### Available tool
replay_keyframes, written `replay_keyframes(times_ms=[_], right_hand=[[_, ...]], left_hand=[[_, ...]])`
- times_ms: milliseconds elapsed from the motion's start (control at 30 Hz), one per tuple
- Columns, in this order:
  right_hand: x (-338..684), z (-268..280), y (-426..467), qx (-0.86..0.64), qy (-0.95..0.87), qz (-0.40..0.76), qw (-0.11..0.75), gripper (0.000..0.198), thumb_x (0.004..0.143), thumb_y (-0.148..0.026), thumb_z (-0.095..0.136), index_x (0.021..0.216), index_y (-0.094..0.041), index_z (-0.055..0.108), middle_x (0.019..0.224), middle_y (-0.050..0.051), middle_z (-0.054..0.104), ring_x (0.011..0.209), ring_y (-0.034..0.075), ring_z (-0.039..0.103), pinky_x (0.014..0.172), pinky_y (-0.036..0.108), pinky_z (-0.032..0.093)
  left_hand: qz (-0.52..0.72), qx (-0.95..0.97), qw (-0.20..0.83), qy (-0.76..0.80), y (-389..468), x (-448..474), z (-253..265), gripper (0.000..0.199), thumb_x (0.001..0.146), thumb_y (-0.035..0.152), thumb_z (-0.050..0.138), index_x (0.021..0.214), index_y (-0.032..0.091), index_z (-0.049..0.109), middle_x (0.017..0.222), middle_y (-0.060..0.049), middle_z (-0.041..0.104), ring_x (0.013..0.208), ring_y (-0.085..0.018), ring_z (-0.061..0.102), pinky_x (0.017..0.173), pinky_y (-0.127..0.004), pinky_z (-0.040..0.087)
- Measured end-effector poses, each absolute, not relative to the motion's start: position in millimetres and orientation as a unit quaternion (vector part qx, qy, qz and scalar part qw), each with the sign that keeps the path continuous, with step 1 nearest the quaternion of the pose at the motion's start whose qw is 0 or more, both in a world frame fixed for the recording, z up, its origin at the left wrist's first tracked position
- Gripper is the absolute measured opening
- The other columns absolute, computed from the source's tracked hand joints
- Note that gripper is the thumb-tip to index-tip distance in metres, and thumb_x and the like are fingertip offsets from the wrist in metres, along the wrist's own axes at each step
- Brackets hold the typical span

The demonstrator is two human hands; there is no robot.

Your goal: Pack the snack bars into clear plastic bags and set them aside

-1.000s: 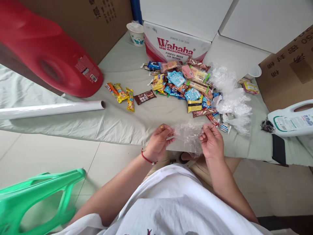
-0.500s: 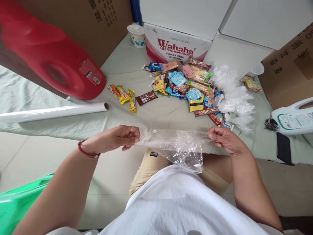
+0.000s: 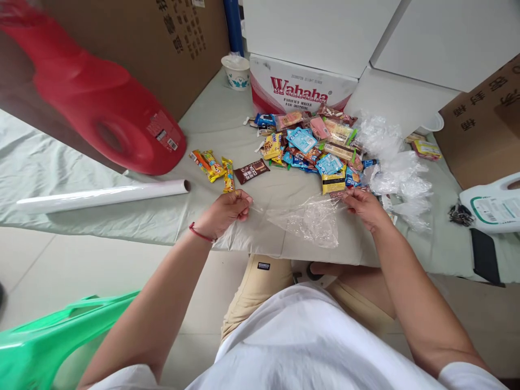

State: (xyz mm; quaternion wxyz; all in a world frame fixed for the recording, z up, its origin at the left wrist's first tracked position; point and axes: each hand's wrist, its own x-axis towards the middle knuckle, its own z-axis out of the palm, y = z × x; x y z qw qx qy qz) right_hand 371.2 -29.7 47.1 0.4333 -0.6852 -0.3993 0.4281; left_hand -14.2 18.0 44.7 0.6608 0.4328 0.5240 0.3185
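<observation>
Between my two hands a clear plastic bag is stretched sideways above the front part of the table, its lower part hanging crumpled. My left hand, with a red cord at the wrist, pinches one end of it. The other end is pinched by my right hand. Beyond the bag lies a heap of wrapped snacks in many colours. Just past my left hand are a brown cocoa packet and several yellow-orange packets. More crumpled clear bags lie behind my right hand.
At the left are a large red jug and a white roll. A paper cup and a Wahaha carton stand at the back. On the right are a white bottle, keys and a black phone. A green stool stands lower left.
Both hands have moved forward, away from my body, and closer together, carrying the bag from over my lap to above the table. The stretched bag now hangs looser.
</observation>
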Motion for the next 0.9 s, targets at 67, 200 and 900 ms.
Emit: replay_keyframes(times_ms=[67,200,900], right_hand=[[369,49,-28,-0.684,-0.376,0.442,0.442,0.042,0.058,-0.051,0.092,0.071,-0.018,0.070,0.074,-0.001,0.066,0.070,0.012,0.053,0.058,0.024,0.045],[362,52,-30,-0.684,-0.316,0.477,0.452,0.045,0.055,-0.050,0.094,0.073,-0.018,0.070,0.079,0.002,0.070,0.067,0.013,0.057,0.052,0.024,0.049],[370,30,-54,-0.673,-0.252,0.493,0.491,0.052,0.052,-0.052,0.098,0.073,-0.019,0.063,0.069,-0.003,0.062,0.058,0.008,0.055,0.044,0.015,0.048]], left_hand=[[0.336,0.398,0.656,0.547,22,-8,46,0.026,0.078,0.035,0.079,0.092,0.021,0.061,0.068,0.001,0.059,0.062,-0.014,0.059,0.060,-0.026,0.048],[0.464,0.402,0.454,0.646,13,-5,46,0.023,0.083,0.027,0.068,0.104,0.022,0.058,0.094,-0.004,0.064,0.087,-0.018,0.063,0.074,-0.029,0.051],[0.260,0.847,0.355,0.298,-51,55,30,0.026,0.102,0.017,0.047,0.109,0.018,0.072,0.097,-0.007,0.075,0.086,-0.017,0.072,0.078,-0.027,0.056]])
